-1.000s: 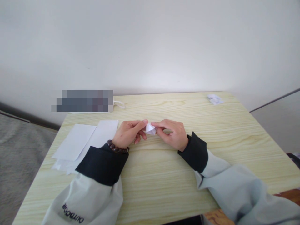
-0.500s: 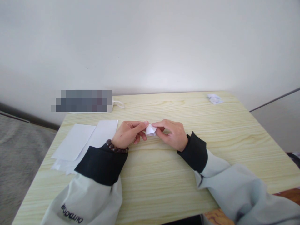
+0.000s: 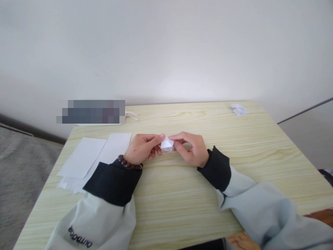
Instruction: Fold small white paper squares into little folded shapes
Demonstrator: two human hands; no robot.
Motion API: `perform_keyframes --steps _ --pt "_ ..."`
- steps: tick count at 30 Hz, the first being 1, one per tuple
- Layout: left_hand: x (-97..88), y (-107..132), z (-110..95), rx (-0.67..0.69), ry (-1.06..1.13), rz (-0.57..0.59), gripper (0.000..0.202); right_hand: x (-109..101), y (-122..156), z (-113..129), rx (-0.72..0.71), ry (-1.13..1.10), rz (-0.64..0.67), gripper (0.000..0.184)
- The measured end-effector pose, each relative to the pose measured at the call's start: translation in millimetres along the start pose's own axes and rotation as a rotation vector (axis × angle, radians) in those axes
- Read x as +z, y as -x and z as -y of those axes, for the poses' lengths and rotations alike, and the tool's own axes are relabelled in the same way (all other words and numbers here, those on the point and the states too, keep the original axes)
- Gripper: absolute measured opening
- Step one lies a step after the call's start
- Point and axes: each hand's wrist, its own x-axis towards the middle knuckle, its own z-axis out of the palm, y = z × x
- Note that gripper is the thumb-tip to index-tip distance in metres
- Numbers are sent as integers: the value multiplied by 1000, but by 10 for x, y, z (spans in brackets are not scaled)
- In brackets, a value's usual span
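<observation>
Between my two hands is a small piece of folded white paper (image 3: pixel 167 143), held just over the middle of the table. My left hand (image 3: pixel 140 147), with a dark beaded bracelet at the wrist, pinches its left side between thumb and fingers. On the right side, my right hand (image 3: pixel 191 147) grips the paper with thumb and fingertips. Creased facets show on the paper's front; its edges under the fingers are hidden. Sheets of white paper (image 3: pixel 82 156) lie in a loose pile beside my left forearm.
The wood-grain table (image 3: pixel 182 208) stands against a pale wall. At the back left is a blurred-out object with a white cord loop (image 3: pixel 132 115). Another small folded white paper piece (image 3: pixel 238 109) lies at the back right.
My right hand has shifted very slightly right, and a little more of the folded paper shows between my fingers. Both hands keep their grip.
</observation>
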Motion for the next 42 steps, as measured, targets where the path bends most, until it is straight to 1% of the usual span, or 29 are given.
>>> perform_keyframes --steps 2,5,7,9,12,16,19,23,31,37,42 --pt "0 -1 -1 -3 0 -2 39 -8 -3 -8 70 -106 38 18" --pt "1 1 -3 -7 -17 -4 37 -4 -22 -15 200 -205 40 14" --pt "3 5 -4 -1 -21 -14 37 1 -42 -12 273 -207 49 14" --pt "6 7 -2 10 -20 -33 36 2 -61 -5 306 -165 92 18" --pt "10 4 4 40 -24 -58 36 -6 -76 1 317 -84 157 23" --pt "16 0 -2 79 -37 -80 35 -22 -78 1 313 -68 225 27" --pt "18 4 -14 78 -55 -85 37 -26 -80 13 322 -34 262 29" --pt "15 10 -10 70 -58 -72 39 -17 -87 32 338 14 252 26" --pt "4 2 12 60 -47 -57 37 1 -85 -5 357 -6 248 28" --pt "13 9 10 56 -49 -81 35 1 -84 -35 383 -82 240 32" --pt "14 10 20 63 -38 -85 34 12 -78 -69 395 -137 232 31"
